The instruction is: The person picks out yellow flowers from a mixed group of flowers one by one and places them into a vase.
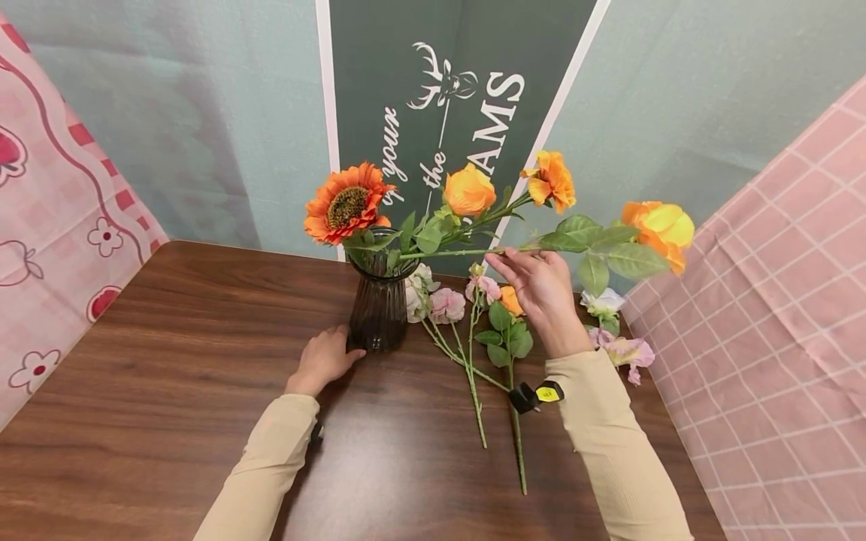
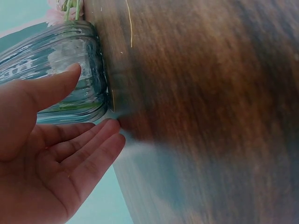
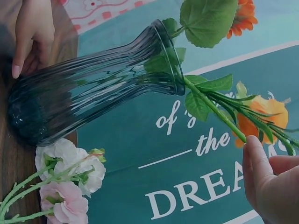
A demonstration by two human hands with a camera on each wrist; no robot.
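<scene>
A dark ribbed glass vase (image 1: 380, 304) stands on the table, holding an orange sunflower (image 1: 348, 204) and stems that lean right, with an orange rose (image 1: 469, 190) and an orange ruffled flower (image 1: 551, 182). My right hand (image 1: 544, 293) pinches the green stem of a yellow-orange rose (image 1: 663, 229); that stem reaches left to the vase mouth. In the right wrist view, the fingertips (image 3: 254, 147) are at the stem, beyond the glass rim. Low at the vase's left side is my left hand (image 1: 325, 359), its fingers fairly straight beside the base and its thumb (image 2: 60, 86) against the glass.
Right of the vase lie pink and white flowers (image 1: 446, 306) on long stems and an orange rose (image 1: 510, 300) with leaves. White and pink-purple blooms (image 1: 625, 352) lie near the pink grid cloth (image 1: 764, 300). A printed dark green backdrop (image 1: 460, 30) hangs behind the wooden table (image 1: 203, 338).
</scene>
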